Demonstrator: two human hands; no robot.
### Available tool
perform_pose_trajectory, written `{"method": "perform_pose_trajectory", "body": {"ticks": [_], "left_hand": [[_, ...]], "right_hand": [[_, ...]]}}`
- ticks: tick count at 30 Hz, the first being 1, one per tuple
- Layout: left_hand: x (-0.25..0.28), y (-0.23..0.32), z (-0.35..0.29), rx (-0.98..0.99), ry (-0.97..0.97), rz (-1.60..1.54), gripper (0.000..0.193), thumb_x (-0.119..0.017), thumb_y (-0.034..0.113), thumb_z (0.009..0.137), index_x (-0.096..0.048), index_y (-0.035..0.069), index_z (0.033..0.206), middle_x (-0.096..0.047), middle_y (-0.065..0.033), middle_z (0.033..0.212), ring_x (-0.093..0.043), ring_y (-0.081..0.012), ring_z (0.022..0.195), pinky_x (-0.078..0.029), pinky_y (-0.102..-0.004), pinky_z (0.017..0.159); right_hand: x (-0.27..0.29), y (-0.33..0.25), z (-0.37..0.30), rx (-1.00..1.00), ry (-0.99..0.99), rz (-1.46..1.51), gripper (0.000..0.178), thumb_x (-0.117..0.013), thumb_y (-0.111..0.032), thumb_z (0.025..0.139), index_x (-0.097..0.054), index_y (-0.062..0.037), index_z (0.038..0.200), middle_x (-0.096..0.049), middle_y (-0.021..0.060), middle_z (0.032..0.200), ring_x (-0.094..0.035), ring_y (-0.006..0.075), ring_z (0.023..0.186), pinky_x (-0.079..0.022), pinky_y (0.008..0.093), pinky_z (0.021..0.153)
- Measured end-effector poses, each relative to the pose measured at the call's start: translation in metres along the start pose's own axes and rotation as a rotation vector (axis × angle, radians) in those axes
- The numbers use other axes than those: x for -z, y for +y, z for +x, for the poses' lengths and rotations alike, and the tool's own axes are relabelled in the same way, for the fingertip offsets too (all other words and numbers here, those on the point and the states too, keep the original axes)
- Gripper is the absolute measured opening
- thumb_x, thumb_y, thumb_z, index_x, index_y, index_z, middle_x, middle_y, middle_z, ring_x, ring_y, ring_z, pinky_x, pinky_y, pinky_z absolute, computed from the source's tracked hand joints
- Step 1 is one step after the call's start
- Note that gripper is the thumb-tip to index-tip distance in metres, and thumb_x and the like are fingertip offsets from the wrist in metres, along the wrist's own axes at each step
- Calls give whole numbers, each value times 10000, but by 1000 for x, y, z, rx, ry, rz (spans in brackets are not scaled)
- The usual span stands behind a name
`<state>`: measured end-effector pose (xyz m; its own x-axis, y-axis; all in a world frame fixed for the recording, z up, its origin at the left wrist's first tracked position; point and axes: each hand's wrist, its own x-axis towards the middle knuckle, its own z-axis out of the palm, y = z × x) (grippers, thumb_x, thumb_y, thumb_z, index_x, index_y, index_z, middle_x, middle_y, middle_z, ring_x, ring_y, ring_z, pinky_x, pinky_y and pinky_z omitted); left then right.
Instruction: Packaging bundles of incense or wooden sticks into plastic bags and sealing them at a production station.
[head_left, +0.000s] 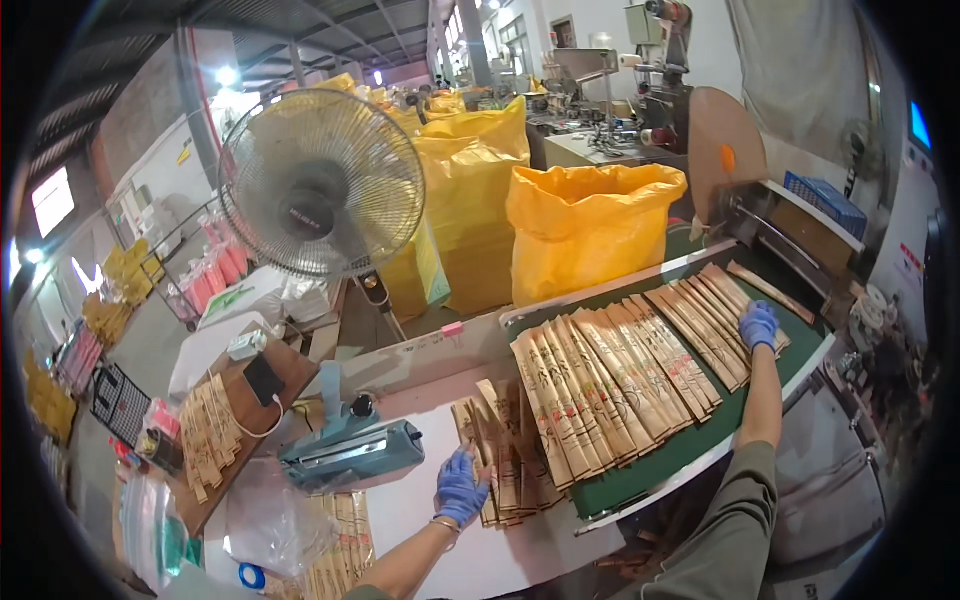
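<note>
My left hand [462, 487], in a blue glove, is closed on the near left edge of a pile of slim brown paper packets [508, 455] with printed marks, on the pale tabletop. To the right, a long row of the same packets [610, 385] lies side by side on a green belt [640, 480]. At the row's right end rests my right hand [758, 325], also blue-gloved, its fingers lying over the packets with the thumb apart. One single packet [770, 292] lies beyond it, apart from the row.
Left of the pile stands a blue-grey bag sealer [355, 452]. More packets lie on a brown board [250, 385] with a phone [264, 380], and others below the sealer. A caged fan [320, 185] and an open yellow sack [595, 235] stand beyond the table.
</note>
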<state>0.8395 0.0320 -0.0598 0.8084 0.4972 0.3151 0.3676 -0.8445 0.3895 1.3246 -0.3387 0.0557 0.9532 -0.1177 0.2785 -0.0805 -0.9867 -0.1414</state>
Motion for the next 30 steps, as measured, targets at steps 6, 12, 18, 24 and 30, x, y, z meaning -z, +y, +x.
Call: {"method": "perform_pose_trajectory", "body": {"ticks": [6, 12, 18, 24, 30], "left_hand": [[6, -18, 0, 66, 33, -55, 549, -473, 383, 856, -403, 31, 1271, -424, -157, 1289, -408, -295, 1170, -299, -385, 999], [39, 1, 41, 354, 110, -925, 630, -485, 467, 853, -379, 1, 1263, -480, -204, 1205, -461, -339, 1115, -346, -376, 959], [-8, -46, 48, 694, 143, -671, 968, -638, 639, 641, -350, -54, 1252, -481, -252, 1171, -488, -367, 1068, -380, -397, 926], [30, -54, 32, 638, 192, -1041, 889, -851, 324, 540, -396, -10, 1226, -560, -138, 1085, -556, -263, 966, -442, -335, 875], [60, -75, -5, 562, -188, -1628, 610, -781, 150, 664, -472, 47, 1179, -610, -71, 982, -598, -186, 867, -516, -305, 748]], "right_hand": [[-12, -95, -102, 594, 163, 123, 167, -546, -125, 680, -579, -111, 843, -554, 123, 916, -534, 316, 865, -467, 427, 726], [11, -184, -262, 807, 199, 209, 135, -533, -134, 709, -565, -106, 836, -532, 110, 876, -538, 278, 814, -471, 404, 645], [22, -285, -395, 762, -233, 254, 567, -538, -438, 793, -453, -34, 1181, -508, 220, 1100, -499, 361, 1024, -433, 446, 827], [-28, -309, -425, 424, -676, 623, 561, -477, -540, 797, -516, -119, 1166, -541, 270, 1115, -546, 393, 999, -418, 453, 851], [-26, -282, -482, -5, -1629, 1587, 437, -616, -258, 811, -494, -1, 1143, -606, 118, 989, -614, 217, 851, -521, 314, 709]]}}
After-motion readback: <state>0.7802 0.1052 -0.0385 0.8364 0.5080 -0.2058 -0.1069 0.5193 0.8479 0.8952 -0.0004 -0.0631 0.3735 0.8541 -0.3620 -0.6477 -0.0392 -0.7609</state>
